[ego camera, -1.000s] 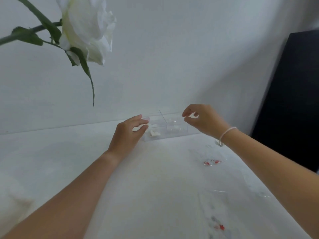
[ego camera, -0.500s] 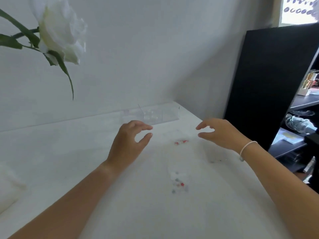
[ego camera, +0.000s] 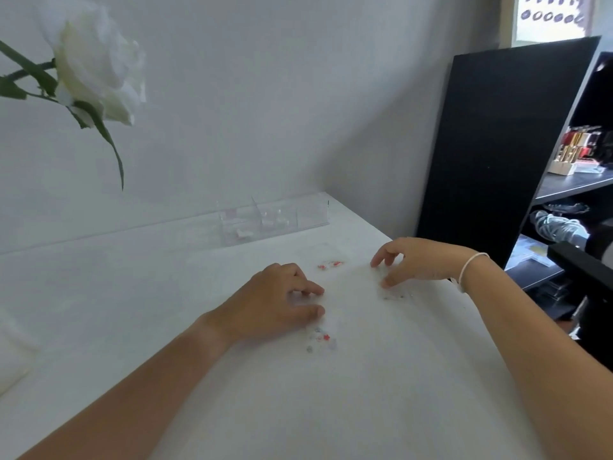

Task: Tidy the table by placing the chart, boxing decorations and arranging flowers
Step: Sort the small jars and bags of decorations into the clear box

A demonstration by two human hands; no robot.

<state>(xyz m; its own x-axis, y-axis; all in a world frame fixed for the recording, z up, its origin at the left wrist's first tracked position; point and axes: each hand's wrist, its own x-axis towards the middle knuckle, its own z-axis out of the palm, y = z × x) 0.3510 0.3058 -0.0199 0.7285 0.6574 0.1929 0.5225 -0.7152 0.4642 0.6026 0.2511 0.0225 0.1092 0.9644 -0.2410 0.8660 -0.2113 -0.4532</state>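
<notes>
A clear compartment box [ego camera: 275, 220] with small white pieces inside stands at the back of the white table [ego camera: 298, 410], against the wall. Three small clear packets of decorations lie in front of it: one with red bits [ego camera: 330, 264], one with red and grey bits [ego camera: 320, 338], one faint with grey bits [ego camera: 396, 296]. My left hand [ego camera: 275, 302] rests fingers down just above the red and grey packet, fingers apart. My right hand [ego camera: 411, 262] hovers curled over the faint packet, its fingertips touching the table. A white rose [ego camera: 96, 61] hangs at the upper left.
A black shelf unit [ego camera: 497, 154] stands right of the table, with boxes and a shoe on its shelves. The table's right edge runs close under my right wrist. A white soft object [ego camera: 13, 353] lies at the left edge.
Both hands have drawn back from the clear box toward me and dropped to the packets on the table. The view has swung right, bringing the black shelf in.
</notes>
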